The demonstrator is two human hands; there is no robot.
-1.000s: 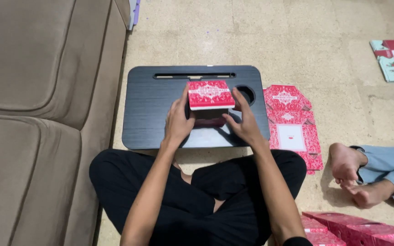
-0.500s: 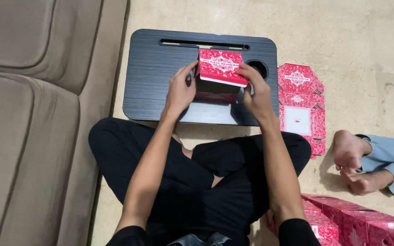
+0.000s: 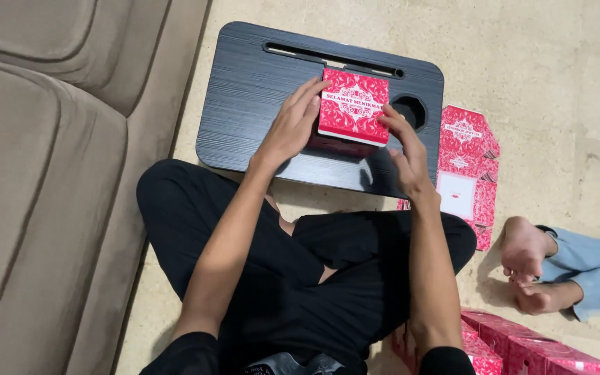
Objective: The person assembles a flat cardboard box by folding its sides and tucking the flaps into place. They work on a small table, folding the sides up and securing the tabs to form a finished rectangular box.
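Both hands, left [image 3: 287, 130] and right [image 3: 403, 149], grip a red box [image 3: 353, 106] over the black lap desk [image 3: 244, 97] (beige floor [image 3: 543, 55], sofa [image 3: 43, 173] alongside).

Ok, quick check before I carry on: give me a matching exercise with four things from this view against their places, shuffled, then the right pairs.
Things:
1. folded red box
2. flat red box blank
3. black lap desk
4. stack of red boxes

Places:
A. on the floor over the person's crossed legs, beside the beige sofa
B. lying flat on the floor right of the desk
C. between the left hand and right hand, above the desk
D. bottom right of the view, by the right elbow

Pairs: 1-C, 2-B, 3-A, 4-D
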